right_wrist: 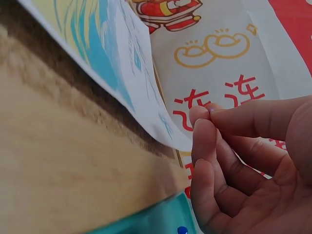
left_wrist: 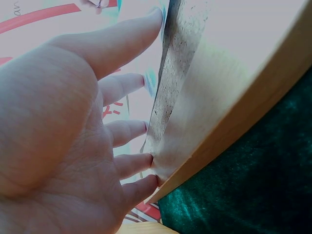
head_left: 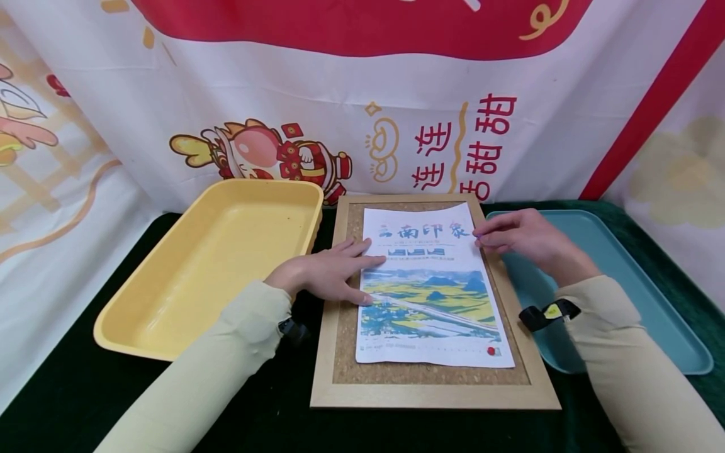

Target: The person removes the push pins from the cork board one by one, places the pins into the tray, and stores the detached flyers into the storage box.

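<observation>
The printed sheet [head_left: 430, 308] lies on the cork board [head_left: 433, 396], its left edge under the left hand [head_left: 328, 270], fingers spread and straight. At the board's upper right, beside the sheet, the right hand [head_left: 529, 242] pinches a tiny purplish object [right_wrist: 211, 110]. Left of the board sits a yellow tray [head_left: 226, 264]; right, a blue tray [head_left: 606, 258].

The left hand [head_left: 328, 272] rests, fingers spread, on the left side of a paper [head_left: 433, 286] with hills on it. The right hand [head_left: 532, 242] pinches a tiny purple thing [head_left: 477, 235] by the paper's upper right edge. The paper lies on a cork board [head_left: 436, 397], between a yellow tray [head_left: 212, 270] and a blue tray [head_left: 612, 264].
</observation>
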`<state>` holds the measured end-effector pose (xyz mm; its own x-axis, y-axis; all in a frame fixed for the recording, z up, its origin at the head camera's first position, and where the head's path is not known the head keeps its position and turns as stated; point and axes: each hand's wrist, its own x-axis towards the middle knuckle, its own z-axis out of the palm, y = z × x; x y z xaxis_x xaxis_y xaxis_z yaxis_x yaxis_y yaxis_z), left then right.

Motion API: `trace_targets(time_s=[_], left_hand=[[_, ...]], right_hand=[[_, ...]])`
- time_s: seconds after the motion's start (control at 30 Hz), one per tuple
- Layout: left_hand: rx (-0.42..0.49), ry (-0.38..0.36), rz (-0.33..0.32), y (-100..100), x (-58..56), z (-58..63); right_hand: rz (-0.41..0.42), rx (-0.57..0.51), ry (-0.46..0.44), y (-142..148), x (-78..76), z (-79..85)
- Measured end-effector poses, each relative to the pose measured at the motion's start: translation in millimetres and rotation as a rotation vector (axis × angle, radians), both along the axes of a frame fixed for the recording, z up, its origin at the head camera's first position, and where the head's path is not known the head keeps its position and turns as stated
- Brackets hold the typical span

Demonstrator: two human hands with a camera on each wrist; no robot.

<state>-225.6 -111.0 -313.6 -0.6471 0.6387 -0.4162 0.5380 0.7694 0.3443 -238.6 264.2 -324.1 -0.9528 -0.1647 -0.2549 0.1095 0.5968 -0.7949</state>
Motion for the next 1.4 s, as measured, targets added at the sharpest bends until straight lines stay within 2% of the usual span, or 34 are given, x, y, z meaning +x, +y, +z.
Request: trace_targets(time_s=[0.47,1.4], left_hand=[[0.000,0.002,0.002,-1,-1.4,-2.9],[0.004,-0.004,-0.003,0,-1.6,-1.7]], right_hand=[[-0.040,0.026,-0.002,21,-7.9,-10.6],[-0.115,-0.039,-0.048,46,-11.5,-18.3]])
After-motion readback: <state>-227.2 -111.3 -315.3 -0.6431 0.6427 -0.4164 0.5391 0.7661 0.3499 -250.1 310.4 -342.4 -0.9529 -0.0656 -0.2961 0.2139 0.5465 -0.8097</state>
